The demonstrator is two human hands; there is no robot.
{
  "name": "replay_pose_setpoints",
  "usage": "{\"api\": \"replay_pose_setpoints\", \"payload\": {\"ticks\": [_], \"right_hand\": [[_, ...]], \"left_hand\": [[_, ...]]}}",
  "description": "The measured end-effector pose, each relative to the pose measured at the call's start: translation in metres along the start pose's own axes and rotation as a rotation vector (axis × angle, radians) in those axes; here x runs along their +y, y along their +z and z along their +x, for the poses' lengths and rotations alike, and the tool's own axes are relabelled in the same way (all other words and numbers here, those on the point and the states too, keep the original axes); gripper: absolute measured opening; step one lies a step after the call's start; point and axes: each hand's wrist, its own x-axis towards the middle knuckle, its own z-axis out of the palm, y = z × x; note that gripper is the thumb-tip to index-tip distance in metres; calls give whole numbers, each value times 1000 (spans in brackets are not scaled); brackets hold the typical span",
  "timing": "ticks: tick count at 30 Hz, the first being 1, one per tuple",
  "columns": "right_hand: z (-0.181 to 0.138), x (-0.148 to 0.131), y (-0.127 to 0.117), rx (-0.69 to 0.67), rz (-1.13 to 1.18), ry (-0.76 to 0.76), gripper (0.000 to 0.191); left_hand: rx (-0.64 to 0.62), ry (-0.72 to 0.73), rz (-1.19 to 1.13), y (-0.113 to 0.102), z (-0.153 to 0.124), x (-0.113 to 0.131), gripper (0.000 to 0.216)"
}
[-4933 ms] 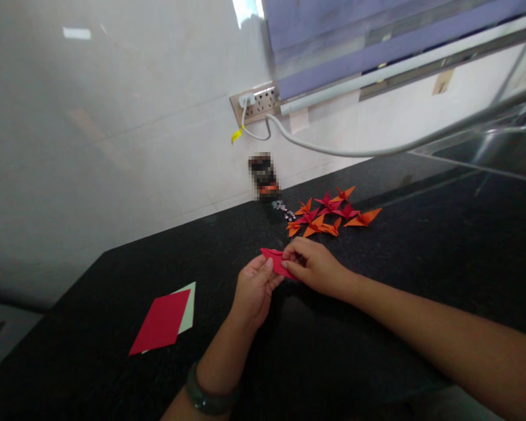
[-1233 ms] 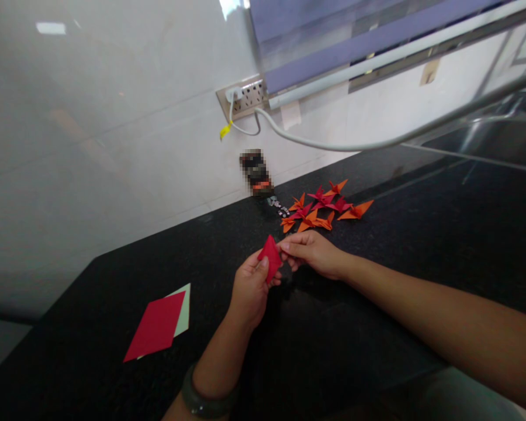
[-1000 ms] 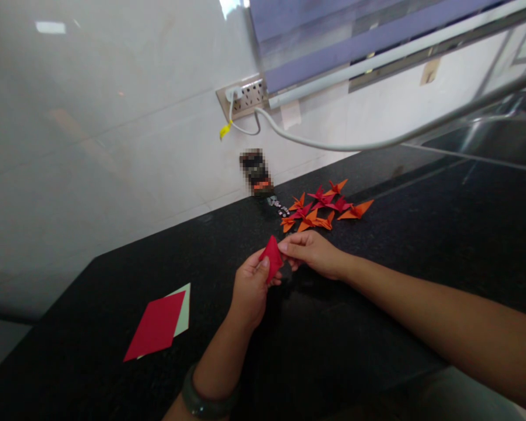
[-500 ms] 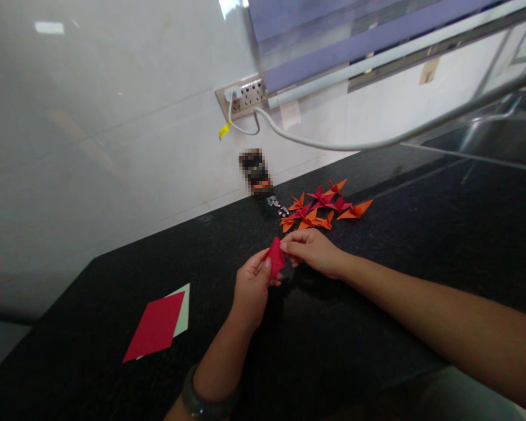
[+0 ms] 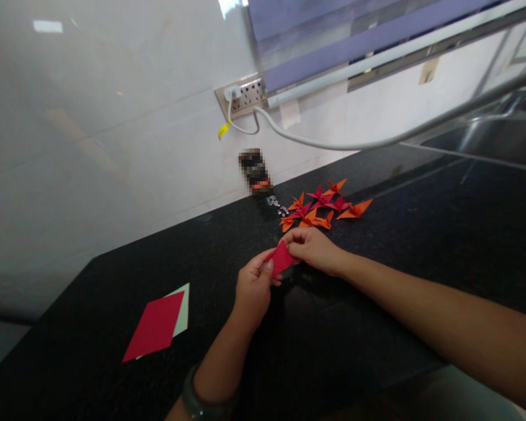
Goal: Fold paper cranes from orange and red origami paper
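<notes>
A small piece of folded red paper (image 5: 282, 259) is held over the dark counter between both hands. My left hand (image 5: 255, 286) grips its left side, with the thumb on top and fingers beneath. My right hand (image 5: 312, 250) pinches the paper's upper right edge between thumb and fingertips. Just beyond the hands, several orange and red folded paper cranes (image 5: 309, 218) lie in a cluster. To the left, a flat red sheet of paper (image 5: 155, 324) rests partly over a pale green sheet (image 5: 183, 316).
A pixelated phone-like object (image 5: 256, 172) leans against the wall, a small patterned strap (image 5: 277, 206) beside it. A white cable (image 5: 315, 142) runs from the wall socket (image 5: 245, 96) across to the right. A sink (image 5: 499, 137) lies at the far right of the black counter (image 5: 87, 327).
The folded red paper has turned clockwise and its broad face now points more to the right. My left hand has shifted slightly right; my right hand stays close to its place.
</notes>
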Motion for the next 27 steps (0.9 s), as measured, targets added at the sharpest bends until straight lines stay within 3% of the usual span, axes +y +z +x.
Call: {"api": "replay_pose_setpoints", "payload": {"ticks": [8,13,20,23,27], "right_hand": [[1,-1,0,18,-16,-34,11],[0,1,0,-33,-143,-66,16],[-3,-3,-2,-116,-78,-107,17],[-3,-1,-2,-104,-138,-215,16],[0,8,-2,25,-302,-358,12]], "left_hand": [[23,19,23,0,1,-2,34],[-6,23,-48,1,1,-1,36],[-44,21,-143,1,1,-3,41],[-18,6,-163,1,1,-3,43],[29,-28,-159,2,1,-3,44]]}}
